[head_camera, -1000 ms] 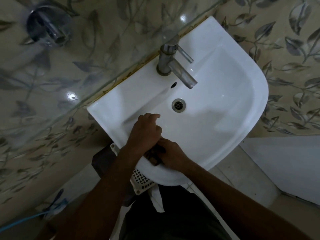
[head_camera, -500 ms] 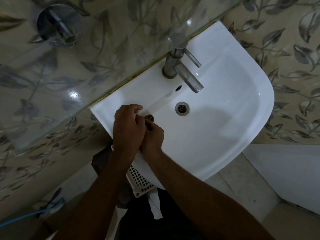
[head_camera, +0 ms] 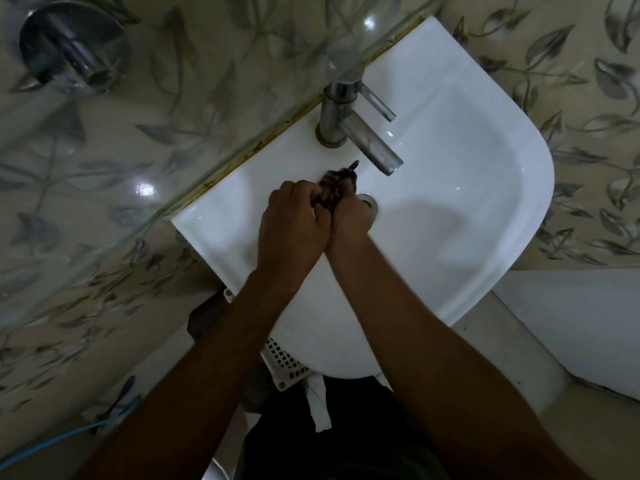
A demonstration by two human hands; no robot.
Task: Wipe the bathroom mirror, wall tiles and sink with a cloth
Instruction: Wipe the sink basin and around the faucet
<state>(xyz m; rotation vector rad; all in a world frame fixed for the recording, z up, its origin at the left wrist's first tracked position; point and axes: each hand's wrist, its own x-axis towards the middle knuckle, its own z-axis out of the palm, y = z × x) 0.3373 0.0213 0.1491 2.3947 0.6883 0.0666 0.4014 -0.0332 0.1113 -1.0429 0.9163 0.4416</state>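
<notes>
Both hands meet over the white sink [head_camera: 467, 188], pressed side by side just on the near side of the tap [head_camera: 360, 133]. The left hand [head_camera: 291, 223] and the right hand [head_camera: 349, 216] are each curled closed around one small dark bundle, which I take to be the cloth [head_camera: 334, 183]; it is wadded up, and only a short dark end pokes out on the far side of the knuckles, toward the tap spout. The rest of it is hidden inside the two fists, so its true shape cannot be told.

The relation that matters is this: the cloth lies just beyond the fingers, on their far side, between them and the spout, with its visible stub pointing far and slightly right. The drain [head_camera: 369, 201] sits touching or just under the right hand's far edge, partly covered by it. The right hand is the nearer of the two to the drain and the open right half of the bowl; the left hand is nearer to the flat left ledge and the tiled wall [head_camera: 104, 174] beyond it.

In my judgement the cloth is being bunched or wrung over the bowl, and any wiping stroke would most easily run rightward from the right hand, into the bare curve of the basin.
</notes>
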